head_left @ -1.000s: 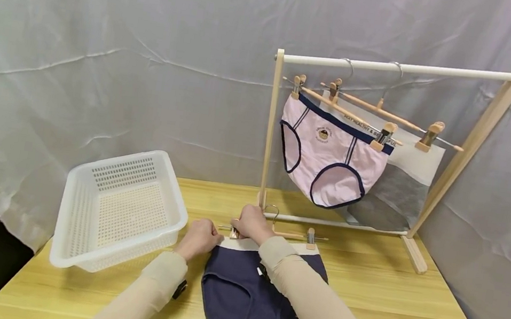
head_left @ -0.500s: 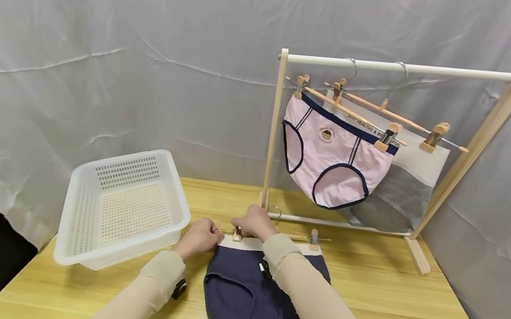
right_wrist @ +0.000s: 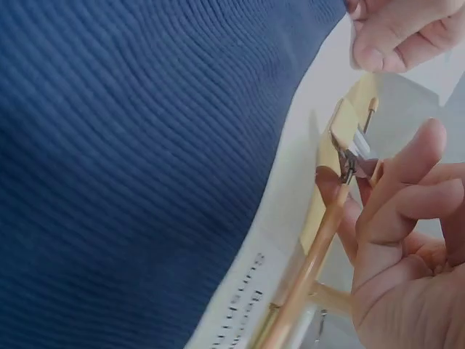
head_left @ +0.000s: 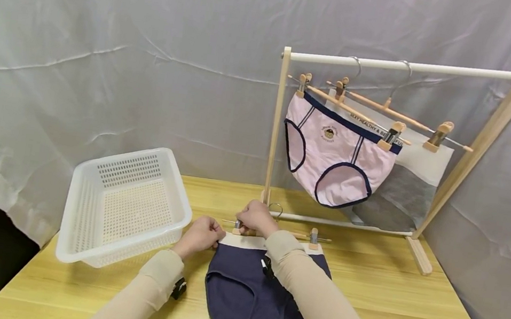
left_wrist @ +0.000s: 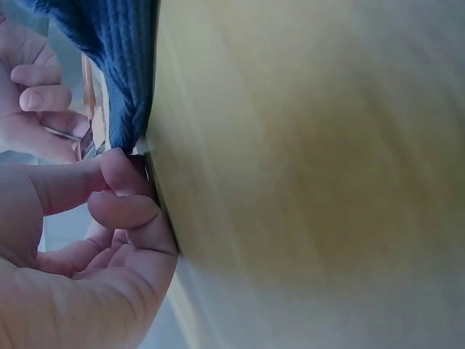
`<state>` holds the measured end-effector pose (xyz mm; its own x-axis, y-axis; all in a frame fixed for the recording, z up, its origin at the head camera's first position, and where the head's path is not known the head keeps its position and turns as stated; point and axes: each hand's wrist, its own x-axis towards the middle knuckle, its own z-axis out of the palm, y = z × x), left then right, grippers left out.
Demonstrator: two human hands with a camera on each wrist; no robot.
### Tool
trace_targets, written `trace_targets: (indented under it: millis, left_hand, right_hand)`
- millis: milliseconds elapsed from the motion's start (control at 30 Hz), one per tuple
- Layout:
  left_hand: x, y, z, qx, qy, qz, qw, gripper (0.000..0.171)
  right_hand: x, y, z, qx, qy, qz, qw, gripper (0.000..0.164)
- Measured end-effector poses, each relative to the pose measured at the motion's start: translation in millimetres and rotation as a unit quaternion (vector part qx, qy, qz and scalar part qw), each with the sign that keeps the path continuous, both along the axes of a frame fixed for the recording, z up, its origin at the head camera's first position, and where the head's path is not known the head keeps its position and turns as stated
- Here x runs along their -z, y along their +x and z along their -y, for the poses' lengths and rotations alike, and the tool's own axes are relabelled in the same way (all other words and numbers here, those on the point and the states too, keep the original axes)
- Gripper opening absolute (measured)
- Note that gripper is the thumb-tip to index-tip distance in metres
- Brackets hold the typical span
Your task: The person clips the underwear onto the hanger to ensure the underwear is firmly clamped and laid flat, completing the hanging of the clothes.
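Note:
Navy underpants [head_left: 238, 292] with a white waistband [right_wrist: 290, 145] lie flat on the table. My left hand [head_left: 200, 236] pinches the left corner of the waistband between thumb and finger; the left wrist view shows this pinch [left_wrist: 120, 189] up close. Behind the waistband lies a wooden clip hanger [head_left: 296, 235]. With thumb and fingers, my right hand [head_left: 258, 218] grips the hanger's left clip [right_wrist: 347, 142] at the waistband's edge. The right clip [head_left: 314, 238] sits on the waistband's other end. Part of the hanger is hidden behind my right hand.
A white plastic basket [head_left: 76, 211] stands at the left. At the back right, a wooden rack [head_left: 276, 130] carries pink underpants [head_left: 334, 148] and grey-and-white underpants [head_left: 409, 185] on clip hangers. Grey cloth [head_left: 152, 59] encloses the table.
My right hand and the left clip have shifted slightly away toward the rack, and the clip's tilt has changed. My left hand keeps its pinch on the corner. The head view has shifted a little.

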<state>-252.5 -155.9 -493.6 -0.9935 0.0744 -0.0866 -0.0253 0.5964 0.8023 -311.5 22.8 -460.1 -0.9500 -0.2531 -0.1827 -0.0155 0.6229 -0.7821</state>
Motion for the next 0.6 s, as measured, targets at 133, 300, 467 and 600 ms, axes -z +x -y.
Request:
trace_targets:
  millis: [133,300,467,600]
  left_hand:
    - [-0.7,0.4,0.7,-0.002,0.016,0.009,0.9998,0.008]
    - [0.2,-0.4,2.0,-0.012,0.057,0.032,0.9978,0.008]
    - [0.4,-0.7,3.3,-0.016,0.079,0.047,0.9957,0.011]
    - [0.8,-2.0,3.8,-0.014,0.074,0.049,0.9959,0.012]
  right_hand:
    - [4.2,-1.8,-2.0,0.012,-0.049,0.016,0.999,0.026]
    - [8.7,-6.6,-1.9,0.032,-0.087,0.032,0.995,0.024]
    - [9.6,-9.5,-4.3,0.029,-0.111,0.054,0.992,0.026]
    - [11.4,-12.1,-7.5,0.022,-0.121,0.064,0.990,0.027]
